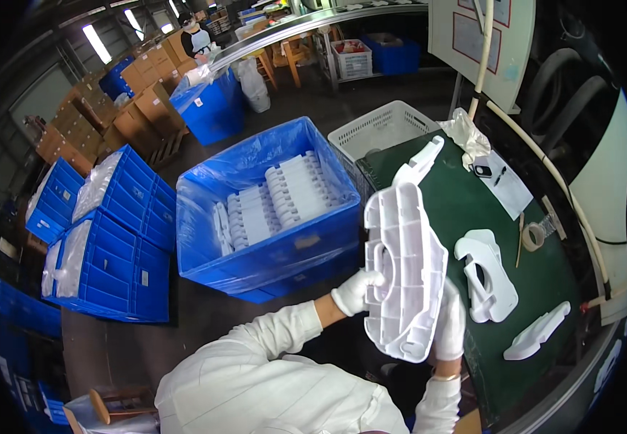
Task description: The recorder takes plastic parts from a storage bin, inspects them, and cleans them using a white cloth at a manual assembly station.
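I hold a large white moulded plastic part [404,267], ribbed on its inner face, upright in front of me with both gloved hands. My left hand [355,291] grips its left edge near a handle-shaped opening. Gripping the lower right edge is my right hand [449,325], partly hidden behind the part. The part hangs over the left edge of a green-topped table [458,199]. On the table lie other white plastic parts: one with an oval hole [488,275], a slim one [537,333] near the front, and one [420,160] standing at the back.
A blue crate lined with blue plastic [270,249] holds rows of white parts to my left. A white basket [382,126] stands behind the table. Stacked blue crates [111,239], cardboard boxes [140,116], a tape roll [534,235] and a person [196,36] far back.
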`<action>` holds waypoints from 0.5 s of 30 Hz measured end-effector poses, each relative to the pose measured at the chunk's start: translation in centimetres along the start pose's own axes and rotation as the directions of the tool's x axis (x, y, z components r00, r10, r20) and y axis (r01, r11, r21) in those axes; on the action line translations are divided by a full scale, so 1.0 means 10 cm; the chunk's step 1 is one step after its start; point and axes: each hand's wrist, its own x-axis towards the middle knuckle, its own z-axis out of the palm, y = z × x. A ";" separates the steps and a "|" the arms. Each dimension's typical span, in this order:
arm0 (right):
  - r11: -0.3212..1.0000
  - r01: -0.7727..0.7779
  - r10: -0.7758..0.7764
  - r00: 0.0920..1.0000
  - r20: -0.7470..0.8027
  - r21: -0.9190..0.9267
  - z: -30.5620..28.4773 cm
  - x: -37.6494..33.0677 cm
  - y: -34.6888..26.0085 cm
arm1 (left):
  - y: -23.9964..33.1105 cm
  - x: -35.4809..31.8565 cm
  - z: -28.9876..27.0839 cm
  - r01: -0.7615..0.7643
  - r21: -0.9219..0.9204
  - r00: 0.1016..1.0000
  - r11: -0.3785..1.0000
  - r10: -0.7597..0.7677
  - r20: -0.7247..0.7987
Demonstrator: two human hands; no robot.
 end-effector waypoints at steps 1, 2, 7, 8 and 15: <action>0.995 -0.045 0.047 0.999 -0.024 0.088 -0.09 -0.08 0.25 | -0.05 0.04 -0.02 -0.026 0.020 0.994 0.999 0.024 0.102; 0.980 -0.088 0.100 0.994 -0.055 0.177 -0.21 -0.19 0.48 | -0.14 0.10 -0.02 -0.042 0.030 0.978 0.999 0.034 0.207; 0.855 -0.296 0.417 0.881 -0.225 0.425 0.21 -0.30 -0.06 | -0.01 -0.04 0.05 -0.142 0.338 0.990 0.931 0.142 0.024; 0.893 -0.140 0.238 0.954 -0.184 0.428 0.07 -0.37 0.18 | 0.03 -0.04 -0.04 -0.056 0.184 0.998 0.981 0.054 0.019; 0.860 0.072 0.068 0.965 -0.253 0.505 -0.22 -0.33 0.02 | 0.41 0.13 0.34 -0.012 -0.159 0.990 0.987 0.034 0.137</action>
